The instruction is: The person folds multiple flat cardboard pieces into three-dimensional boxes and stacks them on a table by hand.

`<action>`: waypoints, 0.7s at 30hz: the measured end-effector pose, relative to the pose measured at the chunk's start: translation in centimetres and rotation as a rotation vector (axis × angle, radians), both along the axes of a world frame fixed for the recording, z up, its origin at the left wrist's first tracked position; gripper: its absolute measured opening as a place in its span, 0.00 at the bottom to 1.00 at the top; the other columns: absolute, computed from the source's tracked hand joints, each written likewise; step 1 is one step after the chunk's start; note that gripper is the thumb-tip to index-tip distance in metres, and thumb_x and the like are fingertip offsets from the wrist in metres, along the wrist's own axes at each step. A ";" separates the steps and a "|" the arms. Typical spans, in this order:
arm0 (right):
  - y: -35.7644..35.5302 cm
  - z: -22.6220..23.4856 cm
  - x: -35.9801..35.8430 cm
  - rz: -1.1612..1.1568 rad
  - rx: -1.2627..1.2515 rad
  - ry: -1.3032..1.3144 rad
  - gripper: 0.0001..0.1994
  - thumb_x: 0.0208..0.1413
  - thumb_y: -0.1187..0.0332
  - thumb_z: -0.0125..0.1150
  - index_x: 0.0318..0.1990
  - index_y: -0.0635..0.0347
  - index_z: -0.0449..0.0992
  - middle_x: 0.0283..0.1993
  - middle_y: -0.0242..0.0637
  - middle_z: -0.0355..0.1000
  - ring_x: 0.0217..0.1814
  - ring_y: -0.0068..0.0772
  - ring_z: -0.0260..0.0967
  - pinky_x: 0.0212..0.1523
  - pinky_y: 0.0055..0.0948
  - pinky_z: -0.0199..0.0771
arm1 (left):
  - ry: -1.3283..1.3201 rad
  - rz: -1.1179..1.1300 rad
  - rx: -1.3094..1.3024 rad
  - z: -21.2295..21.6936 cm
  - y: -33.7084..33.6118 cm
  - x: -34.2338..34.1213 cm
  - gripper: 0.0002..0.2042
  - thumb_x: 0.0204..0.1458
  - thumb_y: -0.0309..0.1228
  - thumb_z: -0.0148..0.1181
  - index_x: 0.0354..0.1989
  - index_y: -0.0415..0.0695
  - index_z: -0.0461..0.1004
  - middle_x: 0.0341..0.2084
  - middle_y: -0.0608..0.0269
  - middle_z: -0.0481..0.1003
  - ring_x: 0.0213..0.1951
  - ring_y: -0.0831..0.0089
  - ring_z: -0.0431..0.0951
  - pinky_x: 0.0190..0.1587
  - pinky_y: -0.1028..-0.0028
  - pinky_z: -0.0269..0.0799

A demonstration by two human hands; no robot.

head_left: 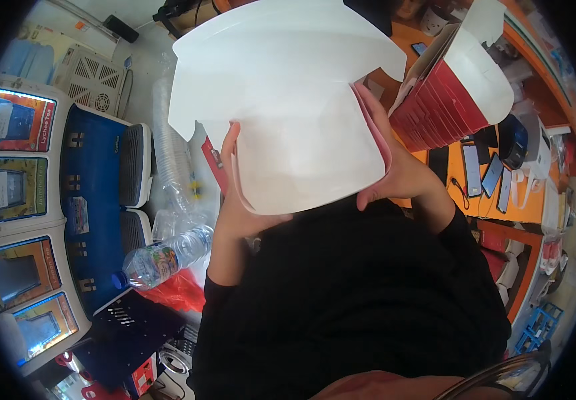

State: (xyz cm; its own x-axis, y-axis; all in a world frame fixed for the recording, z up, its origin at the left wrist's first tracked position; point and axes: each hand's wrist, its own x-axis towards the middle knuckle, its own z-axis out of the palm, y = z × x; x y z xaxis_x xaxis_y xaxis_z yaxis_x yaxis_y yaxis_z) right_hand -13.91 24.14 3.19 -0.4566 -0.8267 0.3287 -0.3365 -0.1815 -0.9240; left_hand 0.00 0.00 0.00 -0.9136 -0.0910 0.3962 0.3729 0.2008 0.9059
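Close before the chest, a white folding carton blank (288,100), red on its outer face, is held up between both hands. Left hand (238,200) grips the lower left edge, thumb on the white face, fingers behind. Right hand (395,173) clasps the right edge, fingers wrapped round the red rim. The carton lies above and between the hands, long axis roughly crosswise; both hands equally near. A stack of red cartons (445,100) stands on the orange bench (528,210) to the right; a water bottle (161,257) lies lower left.

Passage above the fingers (233,143) blocked by white carton (281,93), red box stack (445,100) crowded rightward, water bottle (165,257) lying below-left.
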 end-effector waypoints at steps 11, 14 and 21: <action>1.6 4.4 -1.1 -0.057 -0.110 0.039 0.77 0.19 0.35 0.77 0.72 0.61 0.27 0.75 0.51 0.33 0.78 0.44 0.30 0.72 0.45 0.36 | 0.180 -0.035 0.180 4.5 1.5 -2.0 0.64 0.41 0.47 0.70 0.69 0.40 0.18 0.71 0.46 0.37 0.71 0.55 0.43 0.69 0.55 0.43; 2.5 6.0 -1.1 -0.121 -0.075 0.075 0.75 0.25 0.33 0.74 0.72 0.61 0.26 0.75 0.52 0.32 0.78 0.45 0.28 0.73 0.45 0.35 | 0.244 -0.044 0.261 5.0 2.4 -2.9 0.65 0.40 0.48 0.70 0.70 0.44 0.18 0.70 0.42 0.39 0.71 0.52 0.41 0.68 0.53 0.39; 4.5 8.0 0.0 -0.311 -0.125 0.000 0.71 0.32 0.28 0.67 0.72 0.62 0.29 0.75 0.52 0.35 0.78 0.48 0.31 0.72 0.44 0.35 | 0.458 -0.163 0.141 7.0 3.8 -5.3 0.69 0.33 0.46 0.73 0.70 0.46 0.16 0.68 0.40 0.43 0.70 0.51 0.45 0.67 0.51 0.41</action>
